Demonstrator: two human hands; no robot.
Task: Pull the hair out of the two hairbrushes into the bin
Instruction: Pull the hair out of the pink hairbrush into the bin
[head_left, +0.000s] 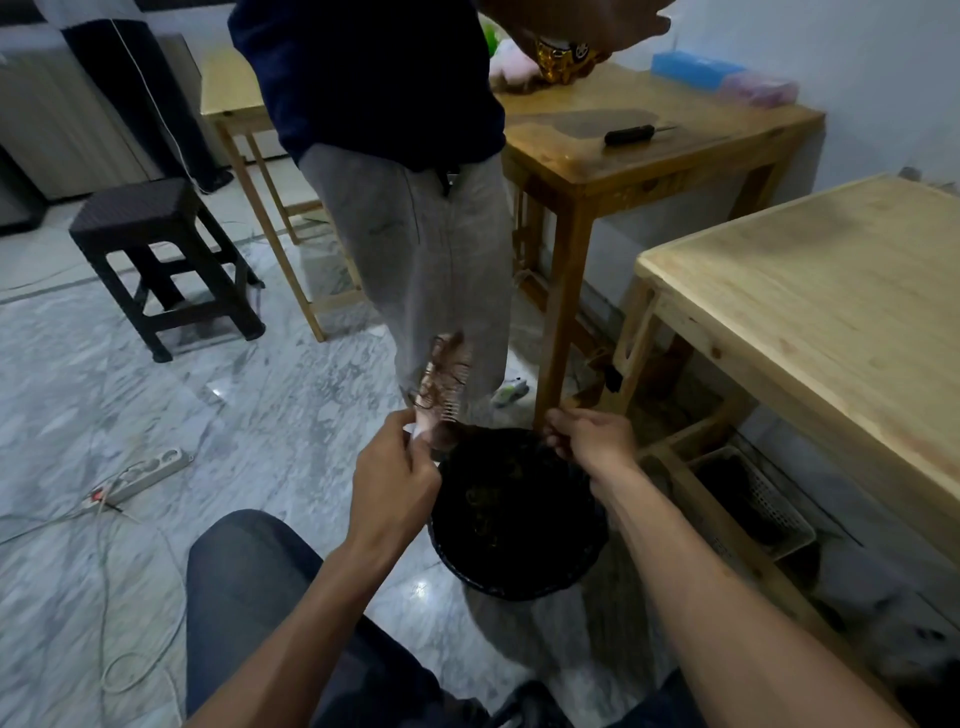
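Observation:
My left hand (395, 478) grips the handle of a pale pink hairbrush (445, 387), holding it up beside the bin's far-left rim. Brown hair (448, 358) is tangled through its teeth. A round black bin (519, 577) stands on the floor between my arms, with dark hair inside. My right hand (589, 434) hovers over the bin's far rim with its fingers curled; whether it pinches any hair I cannot tell. A second dark brush or comb (631, 134) lies on the brown wooden table at the back.
Another person (410, 218) in grey trousers stands just beyond the bin. A light wooden table (831, 312) is at the right with a basket (758, 499) beneath. A dark stool (156, 249) and a power strip (150, 470) with cables occupy the marble floor at left.

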